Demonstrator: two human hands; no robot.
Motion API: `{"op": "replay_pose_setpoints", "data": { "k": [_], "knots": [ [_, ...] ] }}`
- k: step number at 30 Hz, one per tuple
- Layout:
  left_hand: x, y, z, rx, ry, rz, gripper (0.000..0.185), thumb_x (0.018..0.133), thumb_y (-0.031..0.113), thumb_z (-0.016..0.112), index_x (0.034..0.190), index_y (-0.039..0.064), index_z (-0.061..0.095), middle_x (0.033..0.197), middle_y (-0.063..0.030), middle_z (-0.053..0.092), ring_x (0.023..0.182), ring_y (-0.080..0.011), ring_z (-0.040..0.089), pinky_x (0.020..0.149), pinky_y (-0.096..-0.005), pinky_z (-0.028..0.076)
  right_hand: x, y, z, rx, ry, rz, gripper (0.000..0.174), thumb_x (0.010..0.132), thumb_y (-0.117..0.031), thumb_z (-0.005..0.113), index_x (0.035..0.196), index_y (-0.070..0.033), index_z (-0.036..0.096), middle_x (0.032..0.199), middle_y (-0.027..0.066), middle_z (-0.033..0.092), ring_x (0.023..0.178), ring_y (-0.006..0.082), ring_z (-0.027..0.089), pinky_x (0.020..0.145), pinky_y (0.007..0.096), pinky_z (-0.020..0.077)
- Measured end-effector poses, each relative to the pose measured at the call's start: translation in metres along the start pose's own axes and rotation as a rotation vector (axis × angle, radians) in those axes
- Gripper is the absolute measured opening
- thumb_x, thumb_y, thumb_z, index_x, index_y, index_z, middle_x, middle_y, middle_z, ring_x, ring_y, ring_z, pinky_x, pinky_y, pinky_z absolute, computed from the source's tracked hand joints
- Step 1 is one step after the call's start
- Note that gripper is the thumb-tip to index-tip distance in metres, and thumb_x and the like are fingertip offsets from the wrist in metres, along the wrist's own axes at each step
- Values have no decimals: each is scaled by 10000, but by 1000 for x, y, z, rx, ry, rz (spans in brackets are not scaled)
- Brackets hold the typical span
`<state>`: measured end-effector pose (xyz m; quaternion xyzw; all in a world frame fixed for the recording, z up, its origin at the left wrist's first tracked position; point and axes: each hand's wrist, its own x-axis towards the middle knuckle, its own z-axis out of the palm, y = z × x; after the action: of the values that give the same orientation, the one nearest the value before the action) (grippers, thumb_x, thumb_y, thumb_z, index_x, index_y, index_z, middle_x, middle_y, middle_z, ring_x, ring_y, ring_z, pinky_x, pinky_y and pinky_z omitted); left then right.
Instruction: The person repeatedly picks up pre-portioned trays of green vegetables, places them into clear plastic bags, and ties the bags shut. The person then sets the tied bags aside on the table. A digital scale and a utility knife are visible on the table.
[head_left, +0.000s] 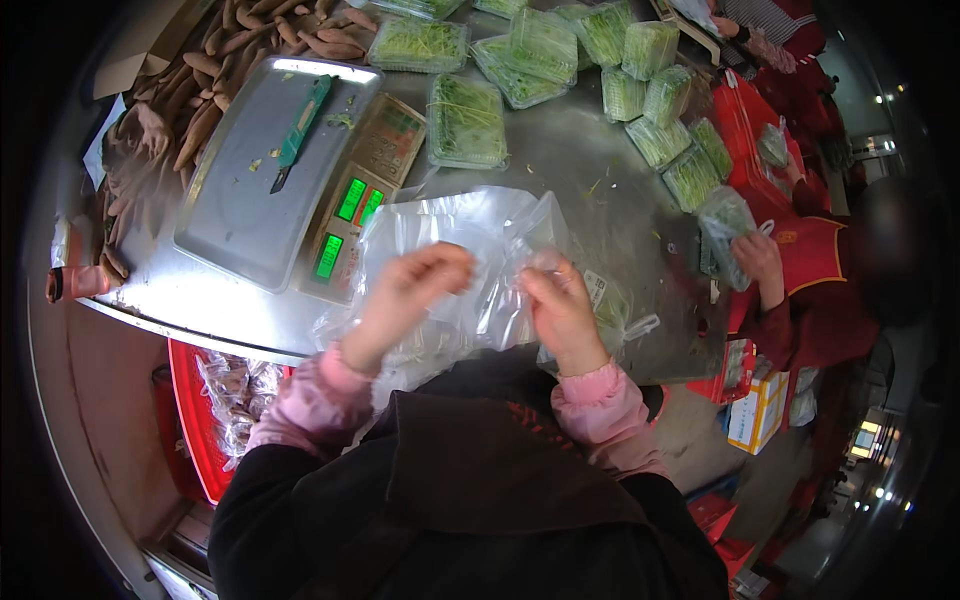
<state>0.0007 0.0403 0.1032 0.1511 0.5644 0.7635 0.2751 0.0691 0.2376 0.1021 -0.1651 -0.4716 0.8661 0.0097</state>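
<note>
A clear plastic bag (450, 214) spreads before me at the front of the steel table (570, 195). My right hand (555, 304) pinches a gathered part of it between thumb and fingers. Over the bag's left part is my left hand (420, 289), fingers curled and blurred; whether it grips the film cannot be made out. Beside my right hand lies a knotted clear bag of greens (619, 311) bearing a printed label. To the left stands a digital scale (341, 240) with lit green displays. A teal utility knife (306, 124), blade showing, rests on its metal pan (240, 202).
Clear clamshell boxes of green sprouts (469, 124) cover the table's far side. Sweet potatoes (199, 97) are heaped at the far left, near a pink bottle (79, 283). Below the left edge, a red crate (187, 420) holds wrapped packs. At right, another person's hand (757, 259) holds bagged greens (726, 229).
</note>
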Motion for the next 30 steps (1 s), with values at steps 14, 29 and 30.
{"op": "replay_pose_setpoints", "data": {
  "k": [14,29,30],
  "knots": [
    [4,-51,-54,417,269,-54,83,828,32,602,859,-8,537,768,-59,592,687,-108,577,639,-241,464,13,-28,-78,511,390,-228,195,882,-53,554,717,-134,491,666,-24,514,614,85,502,579,257,431],
    [21,0,-24,715,42,304,115,732,67,709,788,21,620,931,-84,625,968,-286,555,847,-363,448,54,-44,-12,-519,-229,-184,87,899,-113,520,863,-40,551,901,81,599,766,118,561,685,258,440],
    [15,-5,-32,622,35,294,107,768,81,698,803,5,631,803,-84,621,775,-254,571,715,-350,456,73,-43,-27,-462,-153,-67,145,917,-167,516,963,-34,552,989,103,593,882,159,570,762,291,447]
  ]
}}
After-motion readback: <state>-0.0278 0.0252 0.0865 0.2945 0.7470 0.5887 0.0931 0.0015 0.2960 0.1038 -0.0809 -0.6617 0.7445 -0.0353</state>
